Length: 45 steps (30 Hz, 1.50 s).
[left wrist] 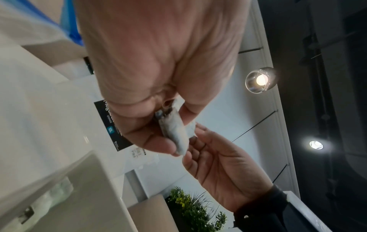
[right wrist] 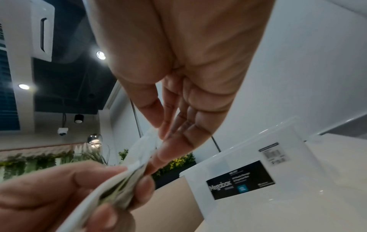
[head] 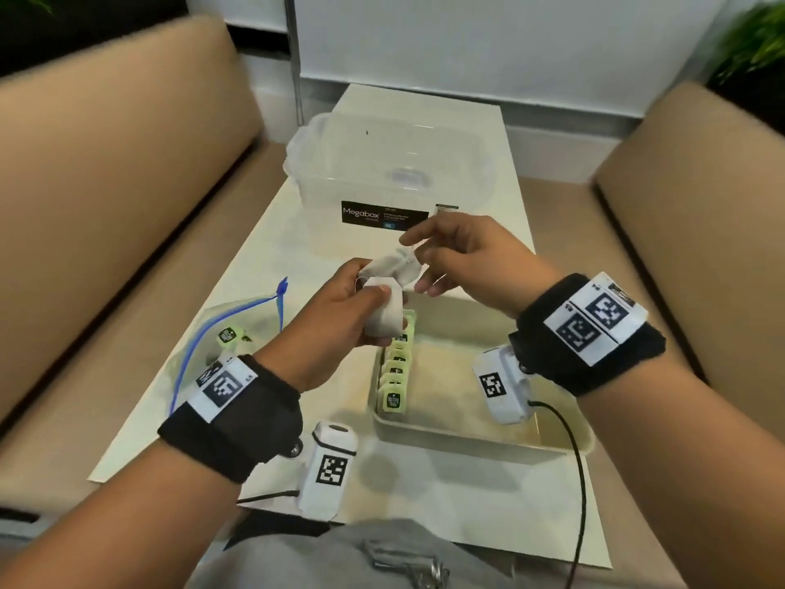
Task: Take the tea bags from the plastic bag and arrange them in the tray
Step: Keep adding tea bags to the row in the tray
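Note:
My left hand (head: 376, 293) grips a small bundle of white tea bags (head: 384, 318) above the far end of the tray (head: 467, 442). My right hand (head: 414, 265) reaches in from the right and pinches the edge of the top tea bag (head: 395, 265). The left wrist view shows the bundle (left wrist: 176, 133) between my left thumb and fingers, with the right hand (left wrist: 198, 141) touching its tip. A row of tea bags with green tags (head: 397, 369) stands along the tray's left wall. The plastic bag (head: 204, 329), blue zip open, lies left and holds one tea bag (head: 229, 335).
A clear lidded storage box (head: 395, 172) with a black label stands at the far end of the white table (head: 424, 495). Beige sofas (head: 106, 206) flank the table on both sides. A cable (head: 577, 482) runs from my right wrist camera past the tray's near right corner.

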Each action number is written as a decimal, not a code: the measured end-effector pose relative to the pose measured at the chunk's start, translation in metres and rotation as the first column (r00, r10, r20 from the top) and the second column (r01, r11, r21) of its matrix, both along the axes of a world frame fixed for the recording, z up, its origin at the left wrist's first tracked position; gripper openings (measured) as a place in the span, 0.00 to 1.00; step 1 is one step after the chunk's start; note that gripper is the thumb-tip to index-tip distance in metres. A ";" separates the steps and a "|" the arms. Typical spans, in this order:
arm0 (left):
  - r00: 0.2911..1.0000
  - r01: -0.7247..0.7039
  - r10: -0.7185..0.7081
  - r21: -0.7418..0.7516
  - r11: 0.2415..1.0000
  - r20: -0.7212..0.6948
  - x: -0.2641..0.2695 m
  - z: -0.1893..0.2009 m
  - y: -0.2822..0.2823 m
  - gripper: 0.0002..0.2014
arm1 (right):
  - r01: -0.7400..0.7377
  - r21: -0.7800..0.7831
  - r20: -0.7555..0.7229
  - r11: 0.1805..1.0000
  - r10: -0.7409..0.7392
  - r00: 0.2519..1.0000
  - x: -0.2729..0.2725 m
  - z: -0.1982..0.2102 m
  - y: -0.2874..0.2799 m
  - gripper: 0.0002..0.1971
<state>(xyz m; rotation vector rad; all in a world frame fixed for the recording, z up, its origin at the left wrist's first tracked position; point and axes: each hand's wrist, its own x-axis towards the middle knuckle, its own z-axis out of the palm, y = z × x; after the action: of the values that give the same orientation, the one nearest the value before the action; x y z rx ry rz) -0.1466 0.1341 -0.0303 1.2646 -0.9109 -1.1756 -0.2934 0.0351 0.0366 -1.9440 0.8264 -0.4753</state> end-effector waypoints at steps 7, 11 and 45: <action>0.997 0.061 -0.056 0.079 0.995 -0.054 -0.004 -0.005 -0.017 0.09 | -0.076 -0.280 -0.070 0.957 0.059 0.996 -0.012 -0.010 -0.012 0.14; 0.990 0.111 -0.099 0.130 0.985 -0.097 -0.005 -0.010 -0.025 0.08 | -0.043 -0.318 -0.079 0.947 0.019 0.997 -0.018 -0.017 -0.022 0.07; 0.715 -0.034 -0.125 0.213 0.976 0.688 0.026 -0.064 -0.023 0.09 | -0.254 -0.367 -0.799 0.895 -0.164 0.579 0.015 -0.087 -0.054 0.08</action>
<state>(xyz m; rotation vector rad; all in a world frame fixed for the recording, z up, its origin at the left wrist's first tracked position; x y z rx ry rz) -0.1208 0.1110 -0.0943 1.9396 -1.3989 -0.8272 -0.2788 -0.0193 -0.0506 -2.6599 1.3199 0.3981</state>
